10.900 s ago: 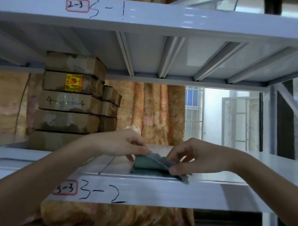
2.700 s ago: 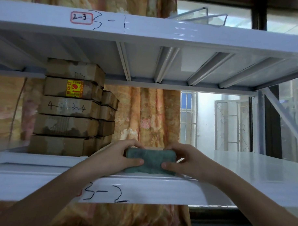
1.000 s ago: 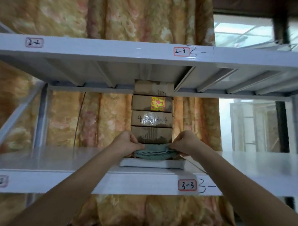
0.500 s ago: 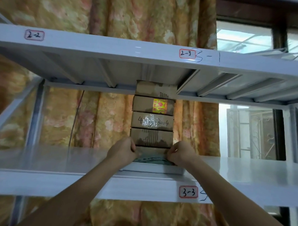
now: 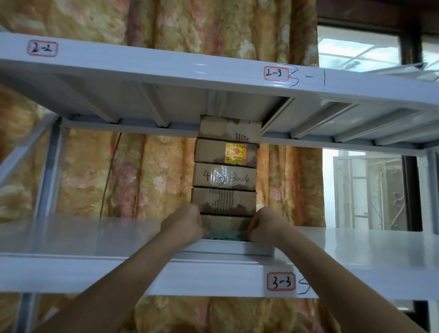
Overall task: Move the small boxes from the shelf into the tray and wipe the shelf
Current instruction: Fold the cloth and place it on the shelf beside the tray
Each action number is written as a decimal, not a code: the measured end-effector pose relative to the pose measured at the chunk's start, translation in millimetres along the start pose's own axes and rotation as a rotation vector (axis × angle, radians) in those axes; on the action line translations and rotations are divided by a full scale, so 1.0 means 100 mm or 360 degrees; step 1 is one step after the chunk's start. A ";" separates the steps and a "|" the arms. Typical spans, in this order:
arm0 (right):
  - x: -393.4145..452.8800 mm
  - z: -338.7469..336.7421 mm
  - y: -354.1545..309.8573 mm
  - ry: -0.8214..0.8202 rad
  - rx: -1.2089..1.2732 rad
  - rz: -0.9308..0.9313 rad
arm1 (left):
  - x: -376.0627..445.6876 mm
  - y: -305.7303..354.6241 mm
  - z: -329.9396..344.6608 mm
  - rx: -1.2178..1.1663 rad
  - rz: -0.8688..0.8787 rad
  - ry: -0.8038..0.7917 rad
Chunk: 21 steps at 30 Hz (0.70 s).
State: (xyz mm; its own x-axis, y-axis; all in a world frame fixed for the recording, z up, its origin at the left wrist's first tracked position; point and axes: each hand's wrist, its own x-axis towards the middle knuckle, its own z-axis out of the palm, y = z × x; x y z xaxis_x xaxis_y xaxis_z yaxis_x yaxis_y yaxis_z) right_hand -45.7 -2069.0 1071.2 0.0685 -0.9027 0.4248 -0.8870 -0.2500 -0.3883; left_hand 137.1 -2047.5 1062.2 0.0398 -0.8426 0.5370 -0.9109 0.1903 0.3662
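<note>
At frame centre the boxes (image 5: 225,176) stand stacked in the tray (image 5: 225,248) on the shelf (image 5: 86,236), so moving them looks done. The left hand (image 5: 184,226) and right hand (image 5: 266,226) each pinch an end of the cloth (image 5: 223,235) at the tray's front; wiping seems finished or nearly so.
</note>
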 end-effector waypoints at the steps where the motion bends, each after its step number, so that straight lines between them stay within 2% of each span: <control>1: -0.03 -0.04 -0.03 -0.0046 -0.0036 -0.0019 | 0.01 0.01 -0.02 0.0049 -0.0010 -0.0016; 4: -0.14 -0.17 -0.05 0.0030 -0.0210 -0.0142 | -0.04 0.03 -0.07 0.0270 0.0091 0.0080; 7: -0.30 -0.21 0.03 0.0312 -0.0168 -0.0583 | -0.16 0.00 -0.04 0.0451 0.0656 0.0418; 9: -0.46 -0.16 0.04 0.0186 -0.0123 -0.0910 | -0.27 -0.05 0.00 0.0438 0.0901 0.0347; 11: -0.52 -0.04 0.07 0.0066 -0.0331 -0.1059 | -0.35 -0.09 0.04 0.0490 0.0904 0.0129; 14: -0.47 0.10 0.13 0.0163 -0.0512 -0.1067 | -0.39 -0.14 0.06 0.0459 0.0784 -0.0067; 18: -0.51 0.14 0.17 0.0222 -0.0398 -0.1045 | -0.46 -0.15 0.04 0.0426 0.0717 -0.0143; 21: -0.53 0.12 0.16 0.0138 -0.0304 -0.0929 | -0.49 -0.15 0.03 0.0482 0.0703 -0.0112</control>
State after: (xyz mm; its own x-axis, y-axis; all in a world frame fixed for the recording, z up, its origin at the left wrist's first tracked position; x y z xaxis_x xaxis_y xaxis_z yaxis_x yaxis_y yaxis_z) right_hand -58.3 -2029.7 1032.9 0.5369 -0.6020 0.5910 -0.7810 -0.6196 0.0784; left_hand 147.9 -2011.2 1028.0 -0.3917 -0.7491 0.5342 -0.9129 0.3890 -0.1238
